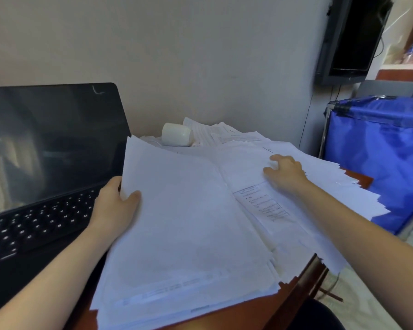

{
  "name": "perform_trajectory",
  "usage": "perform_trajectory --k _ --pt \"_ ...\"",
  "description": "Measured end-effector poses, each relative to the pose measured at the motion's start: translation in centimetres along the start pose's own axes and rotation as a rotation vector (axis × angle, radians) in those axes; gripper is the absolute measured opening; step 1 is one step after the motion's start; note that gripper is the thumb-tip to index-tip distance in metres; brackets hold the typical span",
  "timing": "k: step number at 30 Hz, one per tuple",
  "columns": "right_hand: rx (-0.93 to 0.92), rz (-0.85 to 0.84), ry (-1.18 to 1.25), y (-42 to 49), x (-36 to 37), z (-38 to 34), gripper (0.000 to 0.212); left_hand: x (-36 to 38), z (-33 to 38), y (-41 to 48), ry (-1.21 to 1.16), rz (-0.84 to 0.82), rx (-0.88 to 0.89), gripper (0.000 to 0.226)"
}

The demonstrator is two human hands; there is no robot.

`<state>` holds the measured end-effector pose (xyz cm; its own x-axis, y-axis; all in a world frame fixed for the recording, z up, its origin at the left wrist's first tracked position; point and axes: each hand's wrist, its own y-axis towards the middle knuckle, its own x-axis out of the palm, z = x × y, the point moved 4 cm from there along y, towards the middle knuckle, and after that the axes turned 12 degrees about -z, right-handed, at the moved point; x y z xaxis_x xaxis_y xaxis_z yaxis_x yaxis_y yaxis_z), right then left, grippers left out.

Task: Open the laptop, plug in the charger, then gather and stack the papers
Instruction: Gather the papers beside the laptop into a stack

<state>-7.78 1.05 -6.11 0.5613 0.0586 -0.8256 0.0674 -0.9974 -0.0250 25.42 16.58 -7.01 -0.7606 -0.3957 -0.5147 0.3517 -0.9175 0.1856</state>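
Note:
A black laptop (45, 148) stands open at the left, its screen dark and its keyboard showing. A thick bundle of white papers (188, 234) fills the middle of the table, and my left hand (116, 206) grips its left edge, thumb on top, over the keyboard's right side. More white sheets (332, 186) spread loosely to the right and the back. My right hand (285, 170) lies flat on these sheets with its fingers apart. No charger or cable to the laptop is visible.
A white cup (177, 134) lies on its side on papers at the back. The reddish wooden table (305, 272) ends at the right. A blue fabric cart (379, 151) stands beyond it. A dark wall-mounted screen (353, 36) hangs at the upper right.

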Motion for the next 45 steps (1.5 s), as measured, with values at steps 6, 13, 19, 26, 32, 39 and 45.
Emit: perform_trajectory --k 6,13,19,26,32,39,45 --pt "0.192 0.087 0.214 3.8 -0.5 3.1 0.061 -0.2 0.1 -0.3 -0.073 0.073 0.071 0.017" --pt "0.294 0.144 -0.013 5.4 -0.3 3.5 0.048 -0.1 0.0 -0.1 -0.050 0.095 0.067 0.015" --pt "0.233 0.170 0.019 6.3 0.1 3.7 0.033 0.1 0.2 0.5 -0.031 0.129 0.045 0.013" --pt "-0.005 0.050 0.516 5.4 0.6 2.7 0.045 1.1 0.7 1.8 0.001 0.136 0.032 0.012" --pt "0.218 0.113 0.031 5.5 -1.0 4.0 0.049 1.4 0.9 2.3 -0.041 0.129 0.043 0.011" --pt "0.074 0.142 0.211 5.3 -0.6 3.5 0.060 1.4 0.6 2.5 -0.047 0.105 0.026 0.011" --pt "-0.339 0.131 1.152 4.0 -0.4 1.7 0.061 1.3 0.5 2.3 -0.067 0.115 0.034 0.012"
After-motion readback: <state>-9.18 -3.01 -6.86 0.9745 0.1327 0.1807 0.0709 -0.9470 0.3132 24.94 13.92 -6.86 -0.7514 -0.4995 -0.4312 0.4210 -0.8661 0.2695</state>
